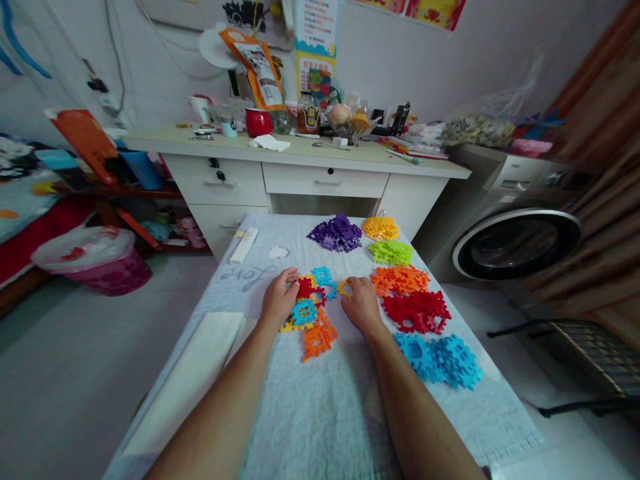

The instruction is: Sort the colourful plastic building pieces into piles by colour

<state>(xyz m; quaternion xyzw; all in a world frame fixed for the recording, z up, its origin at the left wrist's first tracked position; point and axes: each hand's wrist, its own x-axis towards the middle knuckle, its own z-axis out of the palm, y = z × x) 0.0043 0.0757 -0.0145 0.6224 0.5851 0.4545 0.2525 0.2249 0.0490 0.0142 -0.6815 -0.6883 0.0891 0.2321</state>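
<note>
Both forearms are stretching forward over the surface, wrists low. The left hand is curling its fingers around the red edge of the joined tiles at the middle, while the right hand is pinching a yellow tile just beside them.
</note>
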